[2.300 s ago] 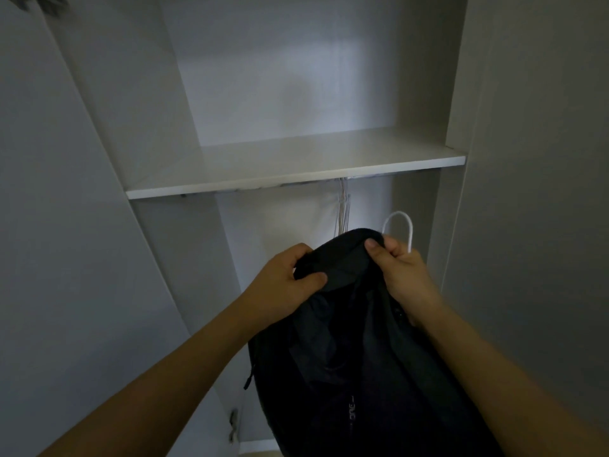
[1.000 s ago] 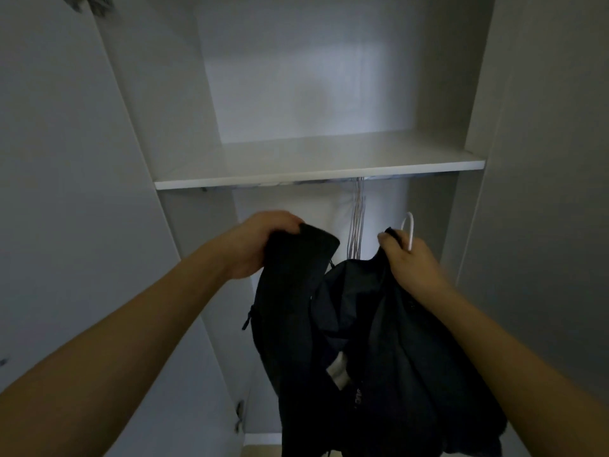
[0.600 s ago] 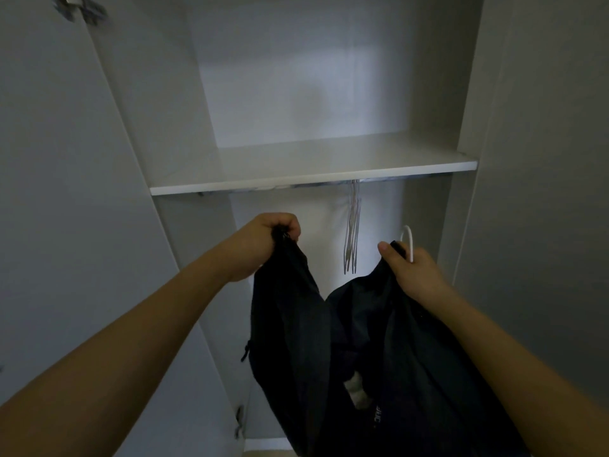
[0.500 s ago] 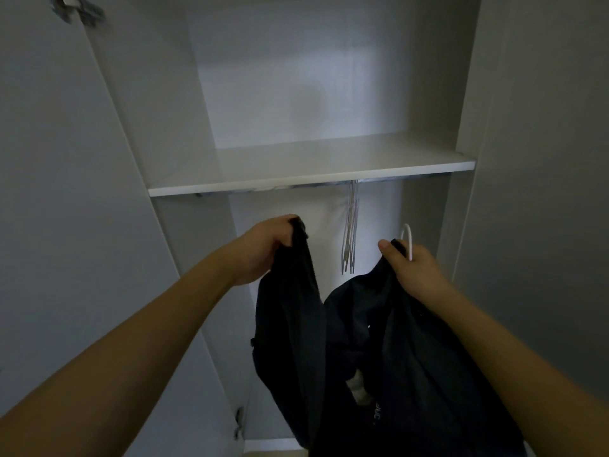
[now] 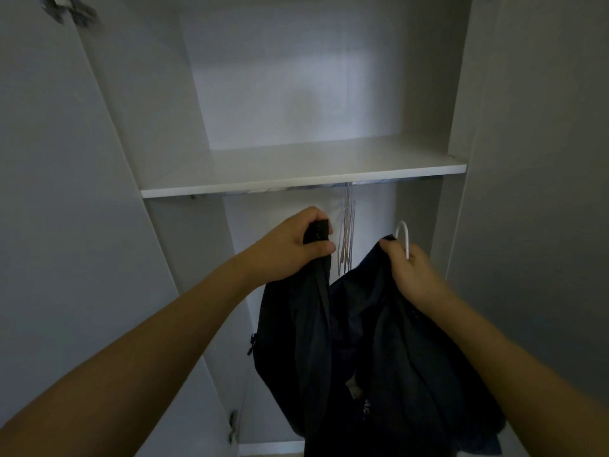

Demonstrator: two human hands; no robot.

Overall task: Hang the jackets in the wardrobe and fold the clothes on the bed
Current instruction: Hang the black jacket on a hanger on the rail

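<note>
Below the shelf (image 5: 296, 179), jacket (image 5: 362, 341) hides hanger (image 5: 404, 237) body.

Both bare forearms reached forward and upward from the lower corners of the view, converging toward the middle. The left hand (image 5: 290, 247) was raised slightly higher than the right, its back turned toward the camera, the fingers curled into a tight fist and the thumb (image 5: 318, 247) pressed flat across the front of what it gripped, the dark jacket (image 5: 362, 341). The right hand (image 5: 410, 272) sat a little lower and to the right, wrist bent slightly downward, fingers pinched closed with the thumb (image 5: 389, 247) on top, clamping both the jacket and a white hanger hook (image 5: 404, 237). The two hands were held apart, with a clear gap between them.
</note>
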